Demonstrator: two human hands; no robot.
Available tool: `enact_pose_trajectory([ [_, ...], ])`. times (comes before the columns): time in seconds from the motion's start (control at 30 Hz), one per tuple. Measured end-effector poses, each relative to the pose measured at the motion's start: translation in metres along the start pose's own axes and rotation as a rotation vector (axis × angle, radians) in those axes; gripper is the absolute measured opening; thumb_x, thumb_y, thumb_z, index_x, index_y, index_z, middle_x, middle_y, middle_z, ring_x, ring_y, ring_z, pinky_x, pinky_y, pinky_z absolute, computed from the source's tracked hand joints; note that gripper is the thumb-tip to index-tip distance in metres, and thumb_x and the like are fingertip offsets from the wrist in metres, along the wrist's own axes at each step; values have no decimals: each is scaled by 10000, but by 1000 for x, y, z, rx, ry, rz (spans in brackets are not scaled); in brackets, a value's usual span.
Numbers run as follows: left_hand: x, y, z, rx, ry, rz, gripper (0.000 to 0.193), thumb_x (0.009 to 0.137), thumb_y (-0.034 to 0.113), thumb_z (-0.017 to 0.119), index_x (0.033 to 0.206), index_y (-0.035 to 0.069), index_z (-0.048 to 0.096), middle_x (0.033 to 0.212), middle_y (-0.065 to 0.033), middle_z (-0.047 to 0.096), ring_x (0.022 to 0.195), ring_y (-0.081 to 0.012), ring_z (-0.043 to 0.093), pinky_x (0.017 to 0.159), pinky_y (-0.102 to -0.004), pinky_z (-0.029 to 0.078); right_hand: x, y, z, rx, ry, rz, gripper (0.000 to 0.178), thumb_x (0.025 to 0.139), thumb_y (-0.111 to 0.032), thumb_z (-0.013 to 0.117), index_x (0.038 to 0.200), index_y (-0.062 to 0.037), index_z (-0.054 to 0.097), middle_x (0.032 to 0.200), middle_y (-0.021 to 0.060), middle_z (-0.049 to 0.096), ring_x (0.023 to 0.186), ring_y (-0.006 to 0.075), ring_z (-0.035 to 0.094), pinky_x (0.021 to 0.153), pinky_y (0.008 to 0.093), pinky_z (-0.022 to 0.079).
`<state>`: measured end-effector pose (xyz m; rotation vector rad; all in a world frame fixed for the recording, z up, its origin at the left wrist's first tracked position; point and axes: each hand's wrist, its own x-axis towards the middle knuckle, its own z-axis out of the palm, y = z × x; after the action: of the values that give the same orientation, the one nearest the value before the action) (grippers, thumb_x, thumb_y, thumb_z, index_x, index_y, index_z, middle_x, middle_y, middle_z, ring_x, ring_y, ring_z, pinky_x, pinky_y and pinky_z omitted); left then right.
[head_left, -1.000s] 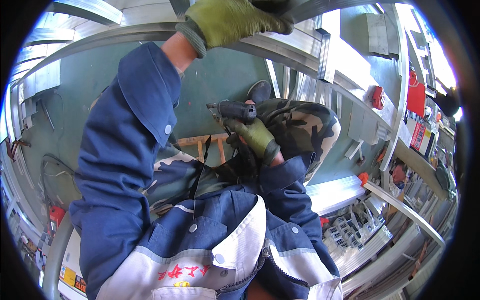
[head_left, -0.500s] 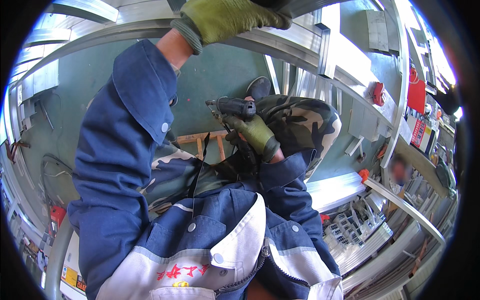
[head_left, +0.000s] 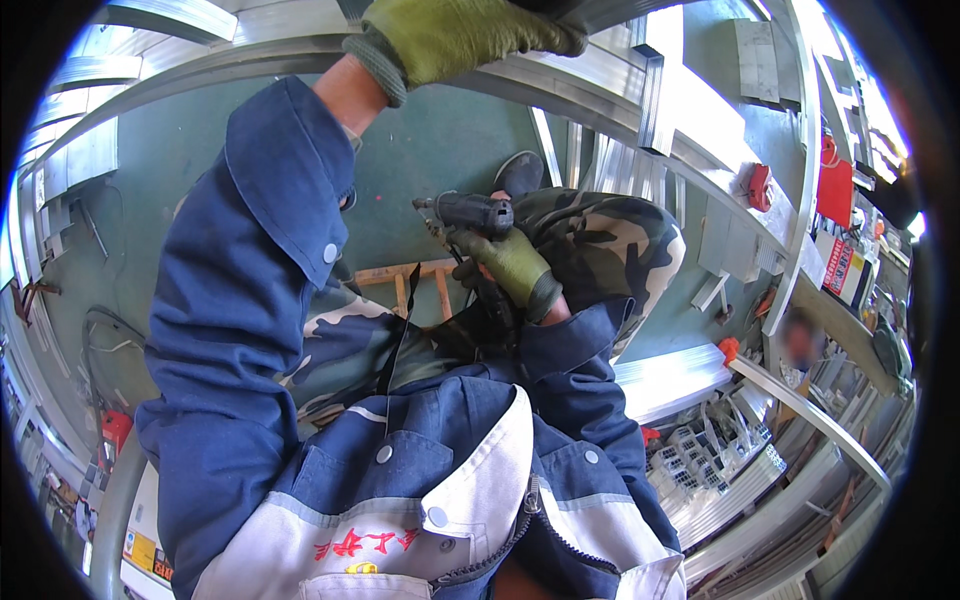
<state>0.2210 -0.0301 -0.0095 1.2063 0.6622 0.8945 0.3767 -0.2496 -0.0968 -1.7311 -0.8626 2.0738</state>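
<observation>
While the black power tool (head_left: 478, 213) sits near centre, above the lap, the hands are catalogued as follows. Right hand (head_left: 510, 268): green-gloved, wrapped round the tool's grip; nose of the tool toward 9 o'clock, apart from any metal. Left hand (head_left: 455, 45): matching glove, at 12 o'clock over the metal frame (head_left: 590, 95), fingers toward 3 o'clock; underside hidden, so whether it grips or merely rests cannot be told.

Step in hand, by judgement: tool held in readiness, left hand apparently steadying or positioning at the frame. Next move, by judgement: work on the frame would call for raising the tool, turning its nose toward 12 o'clock and bracing the metal with the left hand.

Surroundings, outward. Camouflage trousers (head_left: 600, 235): knee at 2 o'clock. Dark shoe (head_left: 518, 175): between tool and frame. Wooden frame (head_left: 443, 295): at 7 o'clock from the tool, partly covered. Green floor (head_left: 440, 140): beneath. Small red case (head_left: 760, 187): at 2 o'clock, on a metal bar. Silver profiles (head_left: 670, 385): at 4 o'clock, bright with glare. Black cable (head_left: 90, 350): at 9 o'clock, looped on the floor.
</observation>
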Motion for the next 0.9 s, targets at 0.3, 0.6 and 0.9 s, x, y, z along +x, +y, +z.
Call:
enact_pose_trajectory([
  [0.3,0,-2,0,63,13,26,477,793,-15,854,1247,-4,708,1085,-41,757,941,-91,681,855,-263,575,2,7,2,26,43,-28,361,958,-340,663,1175,-54,711,938,56,652,799,192,656,684,343,569],
  [0.6,-1,8,4,277,35,120,456,779,50,878,1204,-12,724,1017,-52,770,902,-94,681,835,-258,569,6,10,1,-21,58,-79,290,950,-271,678,1157,-69,696,957,43,613,749,178,652,639,329,560],
  [0.9,3,11,0,357,-11,106,388,799,97,864,1150,-11,738,1002,-68,775,886,-101,692,816,-272,569,5,13,-4,-4,8,-41,477,946,-395,699,1274,-49,676,1027,116,705,793,228,727,699,345,577],
])
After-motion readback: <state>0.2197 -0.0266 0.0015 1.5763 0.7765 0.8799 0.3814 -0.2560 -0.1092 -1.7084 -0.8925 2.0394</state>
